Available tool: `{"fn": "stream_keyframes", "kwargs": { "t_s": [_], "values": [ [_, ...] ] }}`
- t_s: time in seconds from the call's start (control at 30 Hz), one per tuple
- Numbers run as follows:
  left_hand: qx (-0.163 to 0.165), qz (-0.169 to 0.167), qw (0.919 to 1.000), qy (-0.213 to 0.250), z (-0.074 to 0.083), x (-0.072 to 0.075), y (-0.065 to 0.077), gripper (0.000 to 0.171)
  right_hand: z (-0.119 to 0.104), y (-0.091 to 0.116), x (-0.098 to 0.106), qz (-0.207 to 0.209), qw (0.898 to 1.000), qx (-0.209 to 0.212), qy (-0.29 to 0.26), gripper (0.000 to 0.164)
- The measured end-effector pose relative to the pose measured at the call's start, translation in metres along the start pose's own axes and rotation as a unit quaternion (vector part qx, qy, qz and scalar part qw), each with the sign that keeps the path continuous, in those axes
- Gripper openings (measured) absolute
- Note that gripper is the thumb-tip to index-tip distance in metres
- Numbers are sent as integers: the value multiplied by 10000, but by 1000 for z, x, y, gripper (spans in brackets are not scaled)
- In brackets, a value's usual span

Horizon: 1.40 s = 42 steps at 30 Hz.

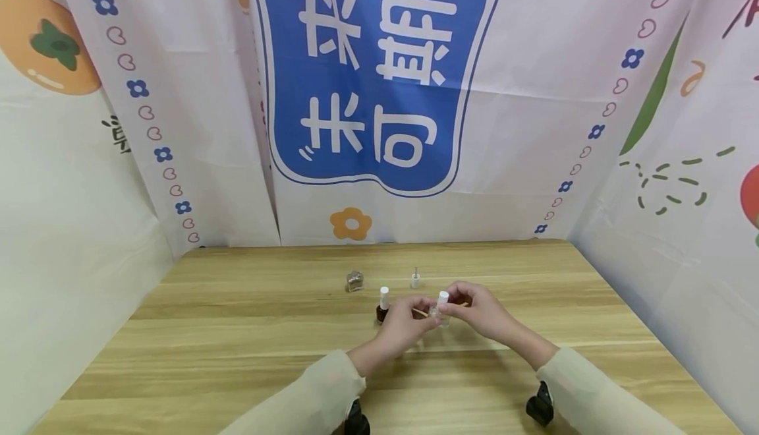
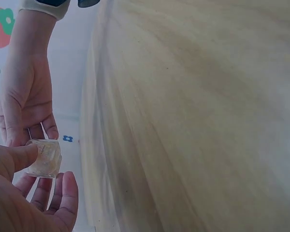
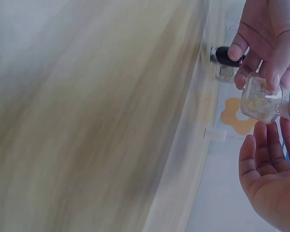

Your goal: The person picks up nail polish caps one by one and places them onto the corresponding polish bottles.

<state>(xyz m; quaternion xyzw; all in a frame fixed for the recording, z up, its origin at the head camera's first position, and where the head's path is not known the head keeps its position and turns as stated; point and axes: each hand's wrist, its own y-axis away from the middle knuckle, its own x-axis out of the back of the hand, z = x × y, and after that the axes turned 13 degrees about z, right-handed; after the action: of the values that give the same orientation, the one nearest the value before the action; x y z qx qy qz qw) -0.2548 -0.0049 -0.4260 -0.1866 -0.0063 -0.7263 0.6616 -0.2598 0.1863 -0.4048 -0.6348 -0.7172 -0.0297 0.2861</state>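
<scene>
A small clear nail polish bottle [image 1: 443, 321] with pale flakes inside is held above the table between both hands. My left hand [image 1: 403, 321] pinches its glass body between thumb and fingers; the left wrist view shows the left thumb lying across the glass [image 2: 49, 162]. On the white cap [image 1: 443, 297] are the fingertips of my right hand [image 1: 486, 313], pinching it. The cap sits on the bottle's neck. In the right wrist view, the bottle [image 3: 261, 100] is tilted sideways in the frame, with the right fingers [image 3: 263, 150] curled nearby.
Just beyond the left hand stands a dark nail polish bottle [image 1: 382, 314] with a white cap. Farther back are an uncapped glass bottle [image 1: 354, 281] and a loose white brush cap [image 1: 415, 281], brush upward. A printed cloth [image 1: 510, 211] hangs behind the wooden table [image 1: 237, 329].
</scene>
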Motion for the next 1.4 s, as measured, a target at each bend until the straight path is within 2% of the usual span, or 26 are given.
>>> {"fn": "stream_keyframes", "kwargs": {
  "t_s": [0.13, 0.23, 0.37, 0.47, 0.63, 0.93, 1.4],
  "values": [
    [85, -53, 9999, -92, -1, -8, -3, 19, -1, 0, 7, -49, 10000, -9, -14, 8],
    [105, -22, 9997, -200, -2, -13, -6, 20, 6, -1, 11, -120, 9998, -71, -114, 11],
    [142, -3, 9993, -348, -4, -20, -10, 20, 29, -5, 15, -156, 9995, -139, -222, 16],
    [163, -24, 9991, -392, -4, -24, -12, 19, 31, -4, 19, -165, 9995, -165, -230, 17],
    [154, -57, 9992, -358, -4, -27, -15, 18, 34, -5, 22, -174, 9992, -281, -239, 19],
    [330, -153, 9988, -323, -9, -31, -22, 20, 42, -6, 24, -156, 9974, -541, -451, 23],
    [163, -94, 9992, -345, -14, -36, -23, 21, 47, -5, 21, -105, 9935, -944, -628, 25]
  ]
}}
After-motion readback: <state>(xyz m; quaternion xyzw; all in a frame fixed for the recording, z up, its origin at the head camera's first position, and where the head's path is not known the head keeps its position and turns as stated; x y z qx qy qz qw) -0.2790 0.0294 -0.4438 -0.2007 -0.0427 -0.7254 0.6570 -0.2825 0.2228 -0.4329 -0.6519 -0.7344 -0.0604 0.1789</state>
